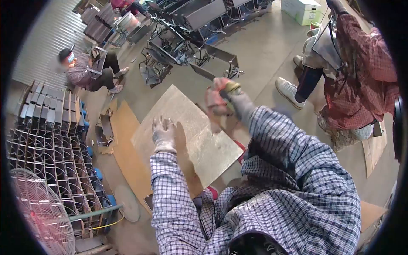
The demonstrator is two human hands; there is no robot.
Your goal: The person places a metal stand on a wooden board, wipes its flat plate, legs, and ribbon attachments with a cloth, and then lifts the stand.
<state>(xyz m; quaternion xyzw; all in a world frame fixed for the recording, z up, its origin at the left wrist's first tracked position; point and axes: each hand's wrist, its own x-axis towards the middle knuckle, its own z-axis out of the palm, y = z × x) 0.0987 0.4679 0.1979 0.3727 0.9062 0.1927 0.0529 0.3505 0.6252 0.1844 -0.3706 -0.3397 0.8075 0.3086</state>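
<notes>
A flat, square sheet-like panel [199, 140] with a dull, pale metallic surface lies in front of me, tilted across the view. My left hand [164, 135], in a pale work glove, rests on its left part with fingers stretched out. Over the panel's upper right edge is my right hand [239, 100], also gloved and closed around a blurred red tool [214, 101]. Motion smear hides the tool's exact kind. Under the panel's left side lies a brown cardboard sheet [127, 144].
Stacked metal frames [55, 157] and a wire-guarded fan [40, 212] stand at left. One seated person [80, 76] is at upper left; another, in a red checked shirt [357, 80], sits at right. Metal housings with cables [187, 42] lie ahead, near a white box [301, 10].
</notes>
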